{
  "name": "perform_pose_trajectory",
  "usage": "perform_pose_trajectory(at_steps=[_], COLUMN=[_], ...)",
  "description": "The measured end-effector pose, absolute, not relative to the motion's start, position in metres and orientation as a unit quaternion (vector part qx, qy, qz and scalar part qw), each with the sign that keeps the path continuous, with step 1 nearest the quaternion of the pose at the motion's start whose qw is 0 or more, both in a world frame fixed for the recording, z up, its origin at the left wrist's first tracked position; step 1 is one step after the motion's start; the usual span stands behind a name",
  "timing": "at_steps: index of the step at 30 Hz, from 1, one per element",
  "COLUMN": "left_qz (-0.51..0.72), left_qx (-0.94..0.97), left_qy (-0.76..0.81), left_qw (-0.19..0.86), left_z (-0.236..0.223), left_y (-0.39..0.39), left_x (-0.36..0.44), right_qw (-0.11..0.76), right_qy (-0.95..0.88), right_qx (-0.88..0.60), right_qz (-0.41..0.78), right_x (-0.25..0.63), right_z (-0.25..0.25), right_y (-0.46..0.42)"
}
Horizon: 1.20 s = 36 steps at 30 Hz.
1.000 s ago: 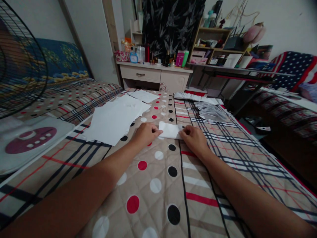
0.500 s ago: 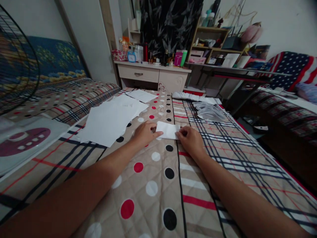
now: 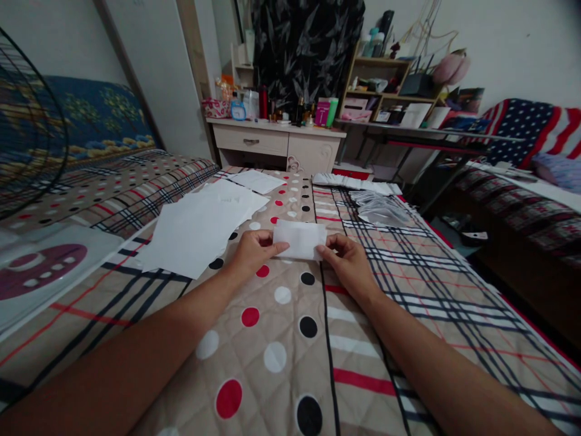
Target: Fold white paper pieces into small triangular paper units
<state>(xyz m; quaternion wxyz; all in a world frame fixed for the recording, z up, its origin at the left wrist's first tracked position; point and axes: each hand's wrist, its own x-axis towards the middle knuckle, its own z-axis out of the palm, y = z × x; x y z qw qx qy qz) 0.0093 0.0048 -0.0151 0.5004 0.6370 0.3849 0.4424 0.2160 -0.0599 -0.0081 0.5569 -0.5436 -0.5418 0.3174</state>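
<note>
A small white rectangle of folded paper (image 3: 299,239) is held level between both hands over the patterned bedspread (image 3: 272,327). My left hand (image 3: 255,249) pinches its left end, thumb on the near face. On the right end, my right hand (image 3: 347,257) grips with thumb in front and fingers curled behind. To the left lies a loose spread of white paper sheets (image 3: 195,227), with another white sheet (image 3: 256,180) beyond it. Farther off on the right rest a row of folded white packets (image 3: 356,183) and a pile of clear plastic sleeves (image 3: 379,209).
A fan's wire guard (image 3: 31,121) stands at the left edge, near a white plastic bag with a purple print (image 3: 49,266). Beyond the bed is a white dresser (image 3: 267,144) crowded with bottles. A desk with shelves (image 3: 376,97) stands at the back right.
Both hands have lifted the folded paper slightly and tilted it toward me, so more of its face shows. The hands sit a little farther left in view; the camera has also shifted.
</note>
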Motion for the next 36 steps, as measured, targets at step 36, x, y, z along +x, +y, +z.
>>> perform_pose_trajectory(at_steps=[36], left_qz=[0.510], left_qx=[0.650], left_qy=[0.385], left_qw=[0.412], left_z=[-0.0056], left_y=[-0.0024], left_x=[0.0103], right_qw=[0.628], right_qy=[-0.428], right_qx=[-0.553], right_qz=[0.343], right_x=[0.2160], right_z=[-0.0028], right_y=[-0.0658])
